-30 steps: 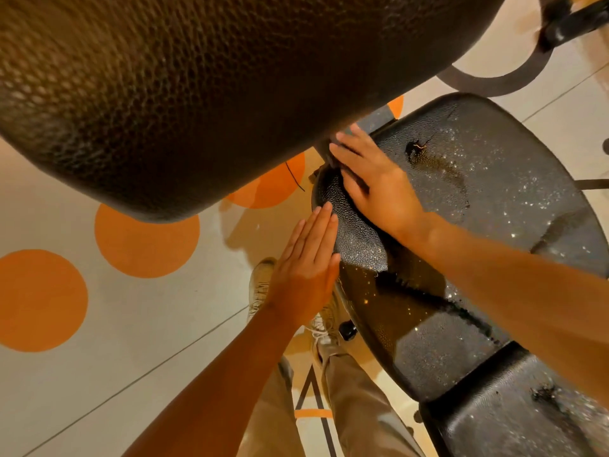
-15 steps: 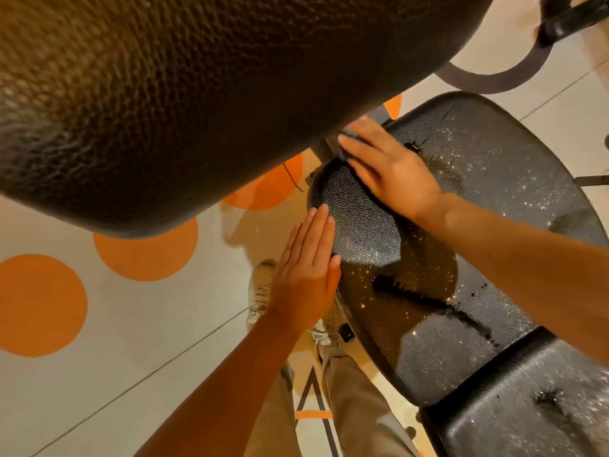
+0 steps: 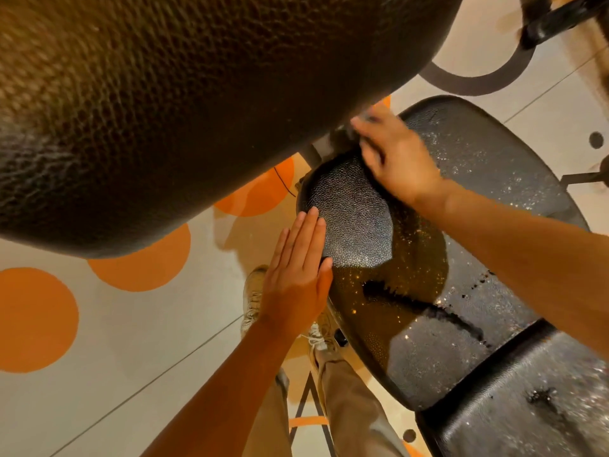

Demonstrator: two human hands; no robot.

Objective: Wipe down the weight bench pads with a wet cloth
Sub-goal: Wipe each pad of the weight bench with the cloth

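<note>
Pressing a cloth (image 3: 342, 133) on the seat pad (image 3: 494, 179), the right hand (image 3: 398, 159).

The black, pebbled-leather seat pad (image 3: 445, 258) lay flat, wet and glittering with drops. A second black pad (image 3: 527, 407) adjoined it below. The cloth (image 3: 342, 133), blurred, sat at the seat's far edge.

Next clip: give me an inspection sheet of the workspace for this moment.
Surface: seat pad, black, textured, wet sheen, dark streaks.
Job's things: cloth, mostly hidden under right hand at the seat pad's far edge; back pad overhead; second pad near right.
Clutter: nothing seen.
Grippers: right hand blurred, on the cloth; left hand flat against the seat pad's left side.
Cables: nothing seen.
Surroundings: floor pale with orange circles; shoes.
</note>
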